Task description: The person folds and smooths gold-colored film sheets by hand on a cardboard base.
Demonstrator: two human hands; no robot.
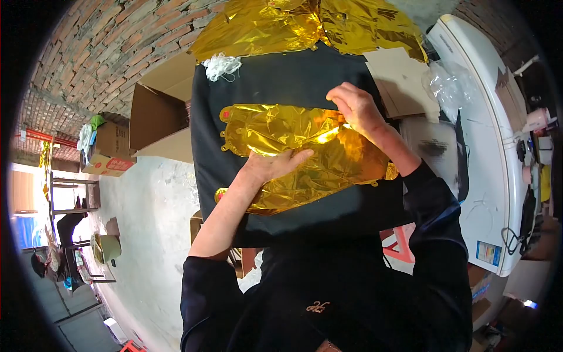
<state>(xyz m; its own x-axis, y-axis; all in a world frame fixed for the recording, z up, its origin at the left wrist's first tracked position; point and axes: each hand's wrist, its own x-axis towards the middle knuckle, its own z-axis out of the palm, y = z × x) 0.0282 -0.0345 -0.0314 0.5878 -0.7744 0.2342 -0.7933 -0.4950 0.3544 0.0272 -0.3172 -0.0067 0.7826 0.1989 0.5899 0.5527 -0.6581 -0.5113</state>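
Note:
A shiny gold foil piece with small tabs along its edges lies across the black cloth-covered table. My left hand rests on the foil near its middle, fingers partly tucked out of sight and thumb stretched out to the right. Over the foil's upper right part is my right hand, its thumb and fingertips drawn together in a pinch. Whatever those fingertips may hold is too small to make out. More gold foil spreads over the table's far end.
A bundle of white string lies at the table's far left corner. An open cardboard box stands to the left. Flat cardboard, clear plastic and a white appliance are on the right.

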